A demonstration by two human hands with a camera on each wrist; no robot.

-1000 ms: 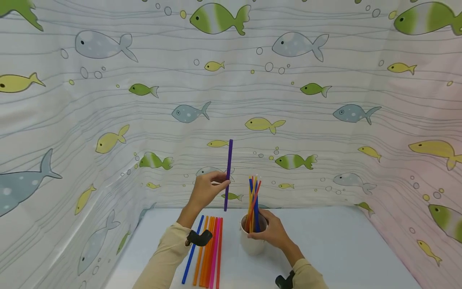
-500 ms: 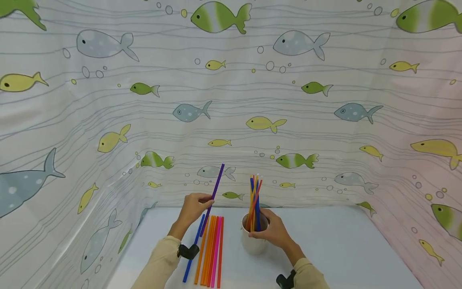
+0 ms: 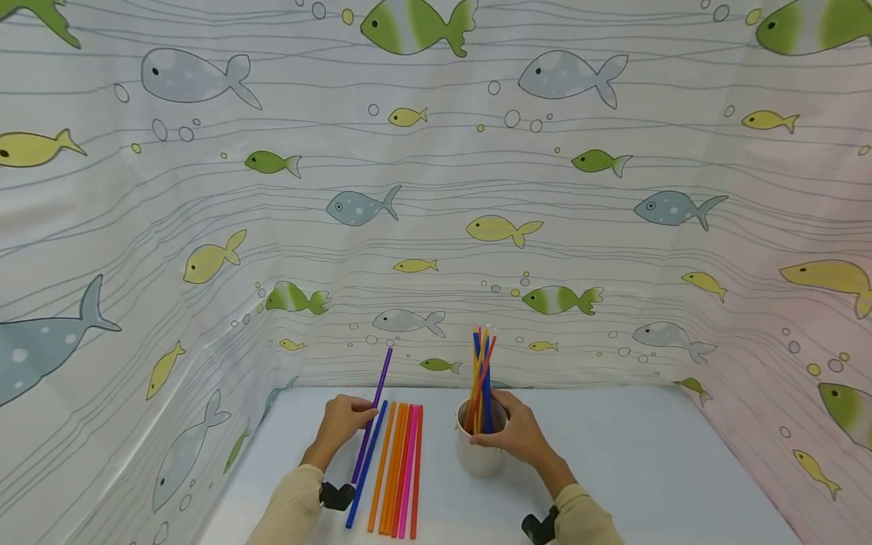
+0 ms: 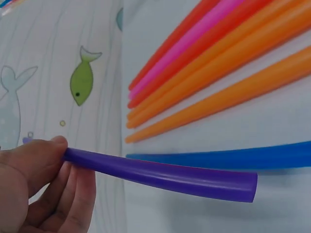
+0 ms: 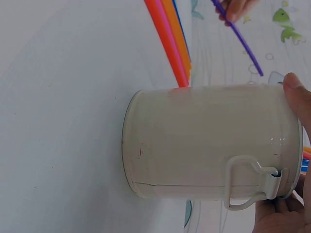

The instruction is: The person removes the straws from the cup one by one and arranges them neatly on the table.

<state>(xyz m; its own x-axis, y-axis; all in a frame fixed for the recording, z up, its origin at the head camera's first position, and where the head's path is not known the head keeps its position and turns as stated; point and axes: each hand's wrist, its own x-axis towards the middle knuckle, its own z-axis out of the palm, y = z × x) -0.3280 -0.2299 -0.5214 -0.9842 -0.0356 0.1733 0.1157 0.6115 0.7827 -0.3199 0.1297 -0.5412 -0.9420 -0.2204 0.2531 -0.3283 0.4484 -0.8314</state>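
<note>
Between thumb and fingers, my left hand [image 3: 341,424] pinches a purple straw [image 3: 384,371] partway along its length. The straw leans, its lower end close beside a blue straw [image 3: 359,488] on the table; in the left wrist view the purple straw [image 4: 194,179] passes in front of the blue one. My right hand [image 3: 515,433] grips the upper part of an off-white metal mug [image 3: 480,458], thumb at the near rim and fingers round the far side. Several blue, yellow and red straws [image 3: 475,378] stand upright in the mug. Its wire handle [image 5: 229,184] shows in the right wrist view.
Right of the blue straw lie several orange straws [image 3: 379,473], red ones and a pink straw [image 3: 410,473], side by side on the white table [image 3: 647,462]. A fish-patterned curtain [image 3: 579,250] surrounds the table at the back and sides.
My left hand has moved left and down with the purple straw, from the air near the mug to the left side of the row. My right hand stays on the mug.
</note>
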